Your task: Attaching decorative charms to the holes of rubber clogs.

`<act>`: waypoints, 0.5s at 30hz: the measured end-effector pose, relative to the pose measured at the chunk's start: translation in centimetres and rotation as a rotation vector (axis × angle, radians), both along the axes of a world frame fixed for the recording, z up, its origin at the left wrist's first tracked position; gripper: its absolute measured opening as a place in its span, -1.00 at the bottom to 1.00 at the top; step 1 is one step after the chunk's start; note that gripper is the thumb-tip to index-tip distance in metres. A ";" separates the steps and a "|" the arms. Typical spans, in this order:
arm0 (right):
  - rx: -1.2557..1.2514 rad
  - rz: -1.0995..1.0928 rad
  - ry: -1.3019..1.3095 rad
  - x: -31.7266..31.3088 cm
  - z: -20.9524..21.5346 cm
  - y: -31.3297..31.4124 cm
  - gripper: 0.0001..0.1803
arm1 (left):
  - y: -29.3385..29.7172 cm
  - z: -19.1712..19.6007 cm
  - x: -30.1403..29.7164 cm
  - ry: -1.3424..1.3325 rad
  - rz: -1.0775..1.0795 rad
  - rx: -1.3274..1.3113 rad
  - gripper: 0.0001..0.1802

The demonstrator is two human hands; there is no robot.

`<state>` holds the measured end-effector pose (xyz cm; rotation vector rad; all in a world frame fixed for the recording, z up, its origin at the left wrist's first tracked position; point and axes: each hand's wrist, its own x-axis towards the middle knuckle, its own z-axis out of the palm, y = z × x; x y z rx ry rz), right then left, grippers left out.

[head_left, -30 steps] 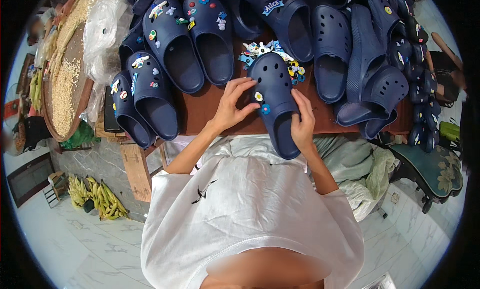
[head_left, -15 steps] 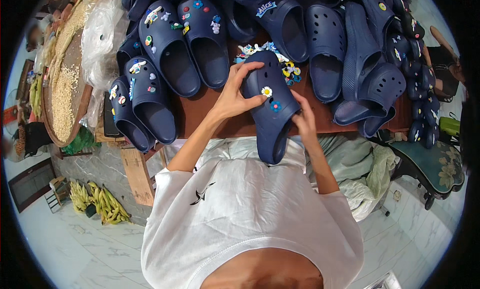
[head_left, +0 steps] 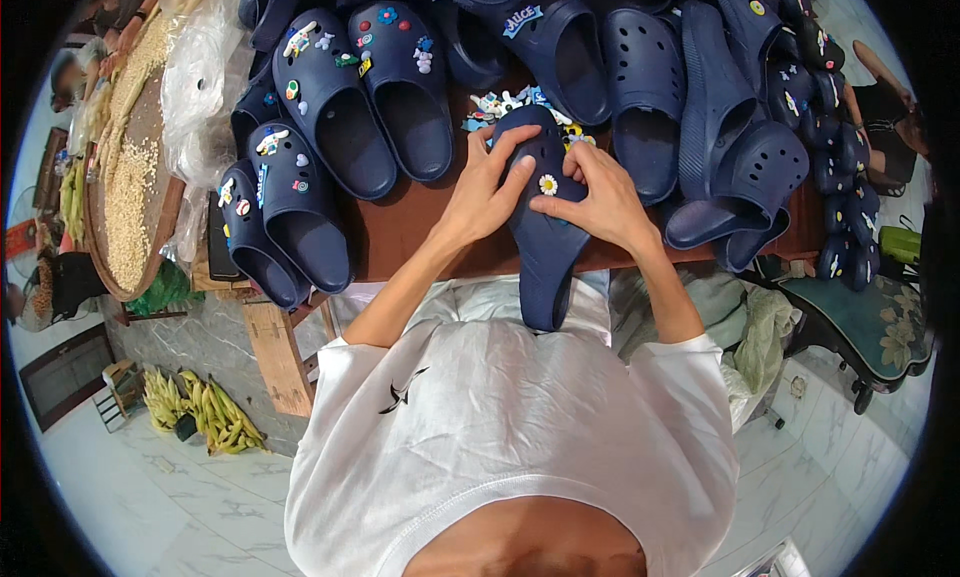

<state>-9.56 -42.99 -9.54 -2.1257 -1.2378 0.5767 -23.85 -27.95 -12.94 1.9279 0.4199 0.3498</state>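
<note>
A dark blue clog (head_left: 545,247) lies lengthwise over the near edge of the brown table (head_left: 400,232), its heel toward my chest. My left hand (head_left: 487,185) grips its upper from the left, fingers spread over the toe. My right hand (head_left: 598,197) presses on the upper from the right, fingertips beside a white daisy charm (head_left: 548,184) stuck on the clog. A small heap of colourful charms (head_left: 505,104) lies just beyond the clog's toe.
Many dark blue clogs cover the table: decorated pairs (head_left: 350,97) at the left, plain ones (head_left: 720,127) piled at the right. A round tray of grain (head_left: 125,197) and clear plastic bags (head_left: 205,77) sit far left. Bananas (head_left: 205,417) lie on the floor; a green chair (head_left: 870,327) stands at the right.
My right hand has moved from the clog's heel side up onto its upper by the daisy charm. The clog has straightened and my left hand spread over its toe.
</note>
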 end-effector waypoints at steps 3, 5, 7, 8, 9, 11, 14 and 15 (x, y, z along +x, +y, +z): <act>-0.133 0.085 -0.028 0.8 0.4 0.5 -0.36 | -0.7 -0.4 0.6 -0.003 0.034 0.058 -0.60; -0.016 0.212 -0.206 1.0 -0.4 0.5 -0.50 | -0.9 -0.7 0.8 0.003 0.066 0.082 -0.60; 0.020 0.249 -0.248 1.3 -0.8 0.6 -0.57 | -1.5 -0.9 1.2 -0.011 0.091 0.098 -0.59; 0.058 0.288 -0.290 1.4 -1.0 0.6 -0.64 | -1.7 -0.9 1.3 -0.025 0.117 0.116 -0.59; 0.057 0.286 -0.289 1.5 -1.4 0.6 -0.64 | -2.0 -1.0 1.4 -0.024 0.114 0.115 -0.59; 0.109 0.335 -0.286 1.9 -2.3 0.6 -0.72 | -2.3 -1.1 1.7 -0.023 0.152 0.153 -0.59; 0.186 0.365 -0.225 2.6 -2.7 0.6 -0.77 | -2.7 -1.5 2.1 -0.062 0.186 0.173 -0.61; 0.186 0.362 -0.227 2.7 -2.7 0.5 -0.77 | -2.8 -1.6 2.1 -0.064 0.183 0.173 -0.61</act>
